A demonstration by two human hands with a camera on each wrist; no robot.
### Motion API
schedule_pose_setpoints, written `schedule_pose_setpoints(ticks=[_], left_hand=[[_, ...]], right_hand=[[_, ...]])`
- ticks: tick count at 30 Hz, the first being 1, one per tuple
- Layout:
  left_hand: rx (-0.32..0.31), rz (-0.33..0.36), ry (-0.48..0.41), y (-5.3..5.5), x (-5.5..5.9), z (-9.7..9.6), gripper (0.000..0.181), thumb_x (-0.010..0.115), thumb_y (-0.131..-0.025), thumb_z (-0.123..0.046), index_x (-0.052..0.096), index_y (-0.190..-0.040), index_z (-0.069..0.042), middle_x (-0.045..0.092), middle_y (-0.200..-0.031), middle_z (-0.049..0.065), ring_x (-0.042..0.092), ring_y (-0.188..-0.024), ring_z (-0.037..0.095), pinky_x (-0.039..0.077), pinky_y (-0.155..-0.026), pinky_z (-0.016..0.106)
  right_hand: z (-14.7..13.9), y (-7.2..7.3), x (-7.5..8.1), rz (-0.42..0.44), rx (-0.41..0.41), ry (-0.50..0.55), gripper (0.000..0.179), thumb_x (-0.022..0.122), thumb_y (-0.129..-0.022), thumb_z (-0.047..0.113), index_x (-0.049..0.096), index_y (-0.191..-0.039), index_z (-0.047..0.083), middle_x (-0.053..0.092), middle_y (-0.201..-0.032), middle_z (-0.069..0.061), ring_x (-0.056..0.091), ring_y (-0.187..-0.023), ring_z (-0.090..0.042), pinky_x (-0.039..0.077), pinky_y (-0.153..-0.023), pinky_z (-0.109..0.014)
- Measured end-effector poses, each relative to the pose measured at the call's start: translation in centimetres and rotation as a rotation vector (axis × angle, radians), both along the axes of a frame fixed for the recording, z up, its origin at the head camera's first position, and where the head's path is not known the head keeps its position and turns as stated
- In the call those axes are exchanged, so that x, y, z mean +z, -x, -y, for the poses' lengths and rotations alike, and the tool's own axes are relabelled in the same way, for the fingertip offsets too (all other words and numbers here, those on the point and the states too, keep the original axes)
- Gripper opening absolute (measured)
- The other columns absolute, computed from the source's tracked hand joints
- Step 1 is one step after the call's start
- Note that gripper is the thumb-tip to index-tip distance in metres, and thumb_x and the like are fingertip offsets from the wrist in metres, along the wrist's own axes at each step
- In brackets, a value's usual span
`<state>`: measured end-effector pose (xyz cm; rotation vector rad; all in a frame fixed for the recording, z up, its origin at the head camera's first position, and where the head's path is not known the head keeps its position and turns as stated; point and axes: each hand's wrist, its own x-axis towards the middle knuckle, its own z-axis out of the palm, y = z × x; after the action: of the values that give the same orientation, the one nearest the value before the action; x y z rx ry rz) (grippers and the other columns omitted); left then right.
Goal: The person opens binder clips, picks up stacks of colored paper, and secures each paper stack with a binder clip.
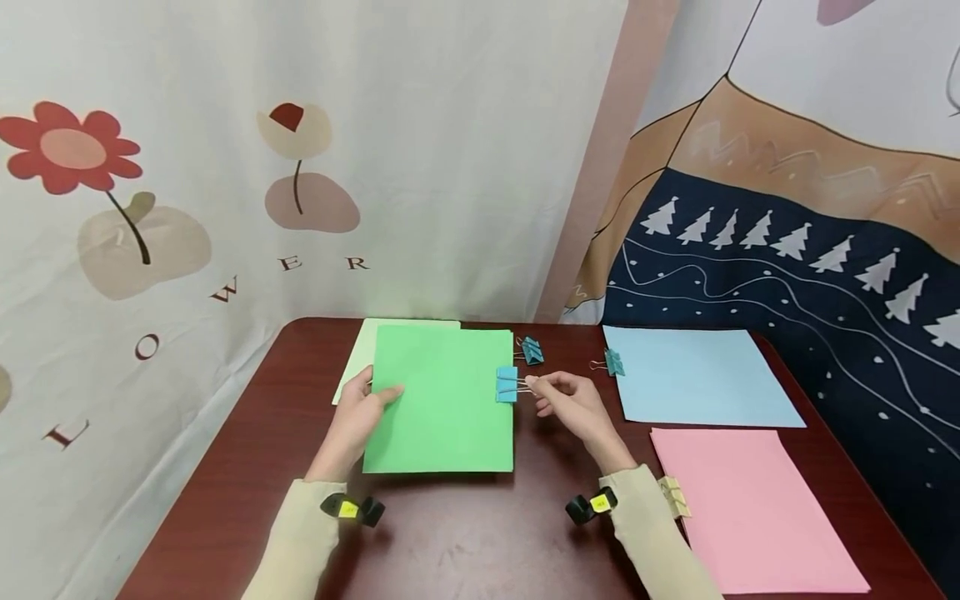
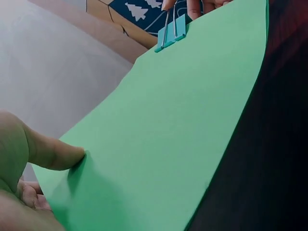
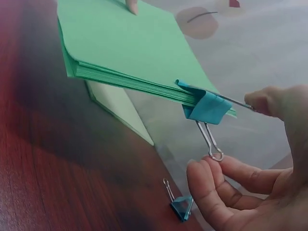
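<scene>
A stack of green paper [image 1: 442,425] is held up off the table by my left hand [image 1: 357,421], its thumb on the top sheet and the other fingers underneath at the left edge. On the stack's right edge sits a blue binder clip [image 1: 507,385], its jaws around the sheets. My right hand [image 1: 577,408] pinches the clip's two wire handles, thumb on the upper one and fingertips against the lower one. In the right wrist view the handles stand spread, and many sheet edges of the stack [image 3: 115,45] show beside the clip [image 3: 210,108].
Behind the stack lies pale green paper [image 1: 358,358], partly covered. A loose teal binder clip [image 1: 532,351] lies near the back edge. To the right are light blue paper [image 1: 701,375] with a teal clip [image 1: 614,362] and pink paper [image 1: 765,508] with a yellow clip [image 1: 673,497].
</scene>
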<state>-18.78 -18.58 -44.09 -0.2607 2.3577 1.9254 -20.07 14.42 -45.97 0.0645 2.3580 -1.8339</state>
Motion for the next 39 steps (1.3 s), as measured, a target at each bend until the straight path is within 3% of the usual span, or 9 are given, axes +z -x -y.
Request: schedule_pose_setpoints(ticks=[4, 16, 25, 30, 39], left_hand=[[-0.016, 0.024, 0.031, -0.4, 0.0, 1.1, 0.038, 0.057, -0.104, -0.016, 0.052, -0.141, -0.006, 0.069, -0.113, 0.011, 0.067, -0.087, 0.013, 0.057, -0.075, 0.034], [-0.052, 0.073, 0.183, -1.6, -0.5, 4.9, 0.053, 0.055, -0.105, -0.018, 0.041, -0.152, 0.002, 0.067, -0.122, 0.025, 0.069, -0.086, 0.015, 0.059, -0.072, 0.036], [-0.107, 0.11, 0.295, -2.9, -1.1, 7.3, 0.053, 0.06, -0.104, -0.023, 0.045, -0.148, 0.003, 0.066, -0.124, 0.026, 0.07, -0.087, 0.018, 0.059, -0.073, 0.038], [-0.161, 0.123, 0.339, -3.5, -1.3, 8.4, 0.049, 0.061, -0.103, -0.02, 0.049, -0.143, 0.007, 0.07, -0.116, 0.024, 0.07, -0.085, 0.019, 0.059, -0.071, 0.036], [-0.203, 0.174, 0.404, -3.8, -1.6, 9.8, 0.063, 0.065, -0.1, -0.022, 0.042, -0.146, 0.014, 0.069, -0.118, 0.027, 0.071, -0.088, 0.021, 0.06, -0.073, 0.037]], right_hand=[[0.7, -0.2, 0.0, 0.021, 0.005, -0.042, 0.051, 0.075, -0.087, 0.058, 0.077, -0.109, 0.012, 0.075, -0.107, -0.018, 0.074, -0.08, -0.019, 0.058, -0.093, -0.045], [4.0, -0.9, -0.2, 0.062, 0.11, -0.07, 0.049, 0.076, -0.088, 0.054, 0.077, -0.106, 0.008, 0.077, -0.095, -0.017, 0.074, -0.073, -0.018, 0.062, -0.083, -0.042], [5.8, -1.6, -1.1, 0.08, 0.174, -0.087, 0.049, 0.077, -0.088, 0.049, 0.075, -0.101, 0.002, 0.077, -0.089, -0.017, 0.074, -0.071, -0.019, 0.063, -0.069, -0.039], [6.6, -2.0, -1.3, 0.086, 0.202, -0.139, 0.047, 0.076, -0.088, 0.049, 0.075, -0.097, 0.003, 0.077, -0.083, -0.014, 0.073, -0.065, -0.018, 0.062, -0.061, -0.039], [7.9, -2.9, -1.9, 0.078, 0.243, -0.187, 0.046, 0.076, -0.088, 0.05, 0.076, -0.094, 0.004, 0.075, -0.077, -0.009, 0.073, -0.064, -0.02, 0.06, -0.058, -0.036]])
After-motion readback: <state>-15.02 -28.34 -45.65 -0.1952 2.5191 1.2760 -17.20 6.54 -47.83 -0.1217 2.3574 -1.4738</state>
